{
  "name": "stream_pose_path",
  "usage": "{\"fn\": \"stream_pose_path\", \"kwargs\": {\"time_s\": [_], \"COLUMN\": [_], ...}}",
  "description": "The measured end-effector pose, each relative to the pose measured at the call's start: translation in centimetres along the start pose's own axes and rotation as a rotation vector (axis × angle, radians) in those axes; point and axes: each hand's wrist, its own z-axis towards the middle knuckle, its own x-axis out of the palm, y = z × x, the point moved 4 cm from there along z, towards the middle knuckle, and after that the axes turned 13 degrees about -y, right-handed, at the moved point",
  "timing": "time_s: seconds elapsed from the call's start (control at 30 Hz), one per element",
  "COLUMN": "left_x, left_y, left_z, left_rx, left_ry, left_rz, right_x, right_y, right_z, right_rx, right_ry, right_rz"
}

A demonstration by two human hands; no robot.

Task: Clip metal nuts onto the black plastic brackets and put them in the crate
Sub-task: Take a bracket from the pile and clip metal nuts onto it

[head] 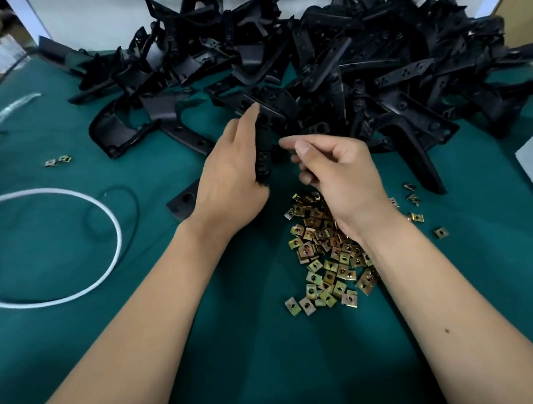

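1 green cloth table (68,252) – white wall (99,7) | left grip (229,174) clamps bracket (263,158) | right grip (332,171) curled – contents unclear

Free room and obstacles on the green cloth (250,341).
We see open cloth between and below the forearms; the bracket heap (329,65) blocks the far side, the scattered metal nuts (327,255) lie right of centre, and the white cord (72,196) loops at left.
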Motion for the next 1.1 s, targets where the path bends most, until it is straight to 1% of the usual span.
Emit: {"fn": "stream_pose_path", "kwargs": {"time_s": [0.1,0.23,0.4,0.7,0.93,1.1], "left_x": [-0.1,0.1,0.1,-0.1,-0.1,-0.3], "left_y": [-0.3,-0.5,-0.8,-0.9,-1.3,-1.8], "left_z": [-0.1,-0.1,-0.1,-0.1,-0.1,-0.2], "left_rx": [0.001,0.006,0.007,0.0,0.002,0.022], "left_ry": [0.011,0.014,-0.026,-0.046,-0.017,-0.031], "left_rz": [0.044,0.112,0.116,0.116,0.109,0.114], "right_x": [-0.1,0.1,0.4,0.5,0.5,0.6], "right_y": [0.2,-0.1,-0.3,-0.4,-0.3,0.0], "right_z": [-0.1,-0.4,-0.5,-0.5,-0.6,-0.7], "right_rx": [-0.007,0.066,0.094,0.148,0.181,0.182], "right_ry": [-0.021,-0.093,-0.148,-0.095,-0.088,-0.084], "right_rz": [-0.016,0.052,0.035,0.027,0.055,0.074]}}
